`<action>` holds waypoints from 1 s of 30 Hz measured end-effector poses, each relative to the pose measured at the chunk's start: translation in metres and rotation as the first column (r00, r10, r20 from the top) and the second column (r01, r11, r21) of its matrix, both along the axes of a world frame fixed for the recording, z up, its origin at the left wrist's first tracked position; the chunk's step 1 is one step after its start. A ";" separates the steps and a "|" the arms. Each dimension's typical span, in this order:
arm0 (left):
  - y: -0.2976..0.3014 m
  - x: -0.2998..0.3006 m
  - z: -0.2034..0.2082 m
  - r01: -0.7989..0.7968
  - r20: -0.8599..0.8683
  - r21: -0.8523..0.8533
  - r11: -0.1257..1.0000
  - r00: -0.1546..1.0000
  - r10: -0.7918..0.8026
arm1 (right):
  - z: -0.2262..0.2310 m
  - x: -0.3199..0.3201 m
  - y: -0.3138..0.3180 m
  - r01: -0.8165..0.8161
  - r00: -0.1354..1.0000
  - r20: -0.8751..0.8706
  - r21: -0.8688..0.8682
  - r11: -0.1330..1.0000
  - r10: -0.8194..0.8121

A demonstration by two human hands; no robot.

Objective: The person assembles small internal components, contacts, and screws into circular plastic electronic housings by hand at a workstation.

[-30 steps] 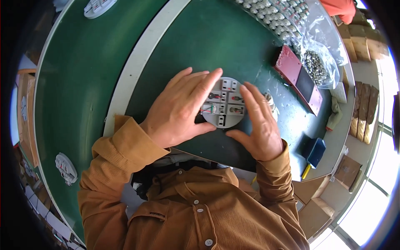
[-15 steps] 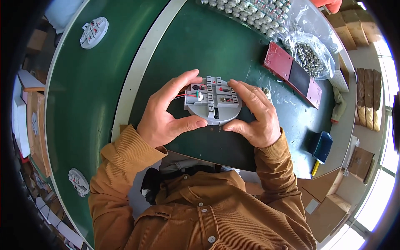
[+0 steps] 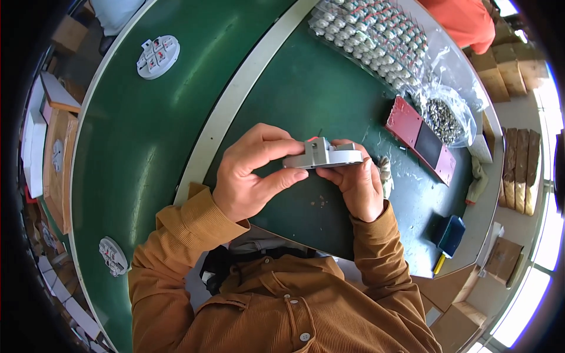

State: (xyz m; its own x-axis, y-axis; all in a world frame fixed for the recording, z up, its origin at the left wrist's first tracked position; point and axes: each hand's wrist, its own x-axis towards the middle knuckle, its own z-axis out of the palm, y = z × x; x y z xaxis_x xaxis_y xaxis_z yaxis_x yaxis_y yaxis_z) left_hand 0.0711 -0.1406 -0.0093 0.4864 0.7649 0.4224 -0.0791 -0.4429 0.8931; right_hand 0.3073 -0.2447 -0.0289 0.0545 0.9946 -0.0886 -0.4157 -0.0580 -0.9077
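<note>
Tilted edge-on since the earlier frame, the round grey base (image 3: pixel 322 155) sits mid-frame, pinched by left hand (image 3: pixel 250 176) and right hand (image 3: pixel 356 185) fingers, seemingly under inspection; next calls for a steady turn.

A: Disc (image 3: pixel 322 155) you're holding — colour?
B: Light grey, bit of red on top. Your sleeves (image 3: pixel 176 235): mustard corduroy.
A: Bench (image 3: pixel 294 94)?
B: Dark green w/ cream strip (image 3: pixel 235 112). Tray (image 3: pixel 421 139) is red, black middle.
</note>
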 end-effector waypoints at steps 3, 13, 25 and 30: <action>-0.005 0.002 0.007 0.007 -0.018 -0.005 1.000 1.000 -0.007 | 0.003 0.000 0.001 -0.018 0.997 -0.070 -0.030 0.999 0.016; -0.006 0.002 0.007 -0.010 -0.020 -0.001 1.000 1.000 0.010 | -0.001 0.000 0.001 -0.022 0.998 -0.065 -0.047 0.999 0.019; -0.004 0.004 0.004 0.022 0.024 -0.072 0.997 0.999 -0.021 | -0.004 -0.002 -0.002 0.055 0.993 -0.104 -0.075 0.996 -0.062; 0.000 0.008 -0.005 0.089 -0.013 -0.130 0.987 0.996 -0.092 | -0.015 0.013 -0.010 0.077 0.995 -0.070 -0.019 0.997 -0.078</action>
